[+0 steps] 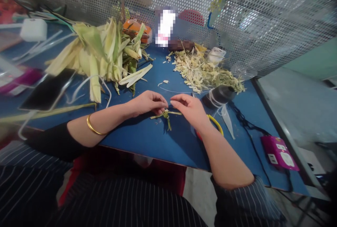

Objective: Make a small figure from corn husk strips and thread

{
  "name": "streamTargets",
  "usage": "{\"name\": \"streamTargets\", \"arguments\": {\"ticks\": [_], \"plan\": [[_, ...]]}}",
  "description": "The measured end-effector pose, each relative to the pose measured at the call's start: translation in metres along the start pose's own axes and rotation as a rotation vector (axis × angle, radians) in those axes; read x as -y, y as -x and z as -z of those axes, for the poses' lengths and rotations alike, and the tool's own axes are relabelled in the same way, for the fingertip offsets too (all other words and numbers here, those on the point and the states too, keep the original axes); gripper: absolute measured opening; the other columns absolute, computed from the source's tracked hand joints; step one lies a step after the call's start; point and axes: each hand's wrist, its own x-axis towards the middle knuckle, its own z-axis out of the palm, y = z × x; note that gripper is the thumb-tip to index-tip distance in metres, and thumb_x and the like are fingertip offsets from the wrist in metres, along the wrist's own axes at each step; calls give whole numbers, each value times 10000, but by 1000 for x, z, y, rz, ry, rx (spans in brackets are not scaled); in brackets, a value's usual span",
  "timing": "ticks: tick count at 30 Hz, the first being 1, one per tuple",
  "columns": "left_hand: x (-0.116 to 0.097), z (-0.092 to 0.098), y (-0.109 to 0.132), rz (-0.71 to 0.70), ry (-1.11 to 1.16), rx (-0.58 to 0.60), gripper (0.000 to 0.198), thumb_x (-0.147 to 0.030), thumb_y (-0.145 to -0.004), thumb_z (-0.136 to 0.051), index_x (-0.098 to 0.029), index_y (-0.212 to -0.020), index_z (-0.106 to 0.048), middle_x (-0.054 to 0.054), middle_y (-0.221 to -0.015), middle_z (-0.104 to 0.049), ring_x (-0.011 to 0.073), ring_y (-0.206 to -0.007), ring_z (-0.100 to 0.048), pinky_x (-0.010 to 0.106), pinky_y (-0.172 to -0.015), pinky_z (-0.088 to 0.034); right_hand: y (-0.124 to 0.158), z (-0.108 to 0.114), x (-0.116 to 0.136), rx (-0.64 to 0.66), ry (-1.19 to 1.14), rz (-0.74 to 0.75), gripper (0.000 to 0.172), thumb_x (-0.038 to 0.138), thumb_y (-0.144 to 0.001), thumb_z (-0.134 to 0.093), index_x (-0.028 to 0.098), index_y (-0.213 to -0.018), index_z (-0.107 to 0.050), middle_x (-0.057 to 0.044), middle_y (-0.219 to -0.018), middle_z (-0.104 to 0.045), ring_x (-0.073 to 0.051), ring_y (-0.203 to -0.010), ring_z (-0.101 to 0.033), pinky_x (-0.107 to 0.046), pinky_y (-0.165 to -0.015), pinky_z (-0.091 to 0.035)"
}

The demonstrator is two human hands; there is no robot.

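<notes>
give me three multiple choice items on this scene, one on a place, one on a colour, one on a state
1. Where does the heap of shredded leaf trimmings lie?
A. at the far side of the table, by the mesh screen
B. on the person's lap
C. under the phone

2. What colour is the table top?
A. white
B. blue
C. red

3. How do the two hands hold the small knotted leaf strip?
A. both hands rest flat, away from it
B. one hand lifts it high above the table
C. left hand and right hand pinch it from either side, low over the table

Answers:
1 A, the heap sits just before the perforated screen.
2 B, the bare surface is blue.
3 C, the fingertips of both hands meet at the strip.
</notes>
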Motion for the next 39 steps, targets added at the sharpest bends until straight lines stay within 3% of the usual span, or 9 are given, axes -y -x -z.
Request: {"name": "streamTargets", "arguments": {"ticks": [4,8,12,18,22,28,35,37,39], "plan": [[-2,2,-1,4,2,-32,135,-243,-773,-678,-115,-812,-672,36,-663,-661,95,-569,-605,246,-598,-529,1,-1,-2,95,172,44,176,383,-758,-676,212,-791,-704,-16,-780,-659,-148,-694,-568,-302,-662,-429],[0,2,-1,26,14,-57,194,-270,-729,-732,-107,-830,-706,43,-661,-671,92,-560,-601,238,-594,-528,1,-6,-1,63,208,51,133,319,-758,-662,194,-714,-672,-5,-717,-630,-130,-640,-528,-283,-620,-390],[1,1,-3,74,37,-108,263,-319,-683,-776,-123,-851,-730,45,-660,-679,88,-544,-597,223,-565,-518,1,-5,1,56,208,81,149,304,-792,-611,185,-705,-637,-6,-721,-625,-128,-650,-526,-280,-632,-389],[0,1,-4,66,52,-129,214,-304,-704,-762,-124,-812,-725,40,-637,-671,74,-528,-584,190,-517,-491,1,-9,-2,77,100,48,128,290,-758,-645,183,-827,-663,-24,-813,-656,-142,-709,-572,-281,-662,-423],[0,1,-5,62,66,-135,207,-293,-700,-764,-121,-808,-725,51,-662,-680,75,-536,-582,206,-535,-511,0,-12,-4,40,130,54,122,289,-762,-632,180,-717,-661,-13,-727,-632,-127,-648,-532,-273,-620,-393],[4,-1,-7,32,39,-200,200,-277,-688,-759,-133,-825,-738,51,-674,-681,80,-539,-577,195,-487,-489,1,-7,1,49,72,16,129,283,-772,-593,175,-716,-635,8,-653,-606,-105,-580,-483,-251,-564,-369],[4,-1,-5,-38,-141,-199,180,-248,-682,-721,-133,-821,-733,32,-611,-659,92,-515,-569,191,-436,-432,6,3,12,263,150,148,94,225,-759,-594,183,-684,-631,5,-712,-628,-124,-670,-544,-273,-643,-411],[2,0,-5,-69,-199,-224,178,-246,-671,-722,-128,-805,-727,24,-594,-653,92,-499,-562,196,-434,-424,5,2,10,182,122,159,84,238,-781,-584,184,-734,-630,-13,-769,-649,-134,-693,-562,-286,-662,-436],[0,1,-5,-98,-250,-238,168,-243,-659,-724,-125,-779,-722,30,-604,-664,95,-502,-568,204,-447,-430,2,-1,6,66,23,162,144,212,-811,-541,193,-927,-624,-39,-940,-677,-134,-720,-591,-297,-692,-476]]}}
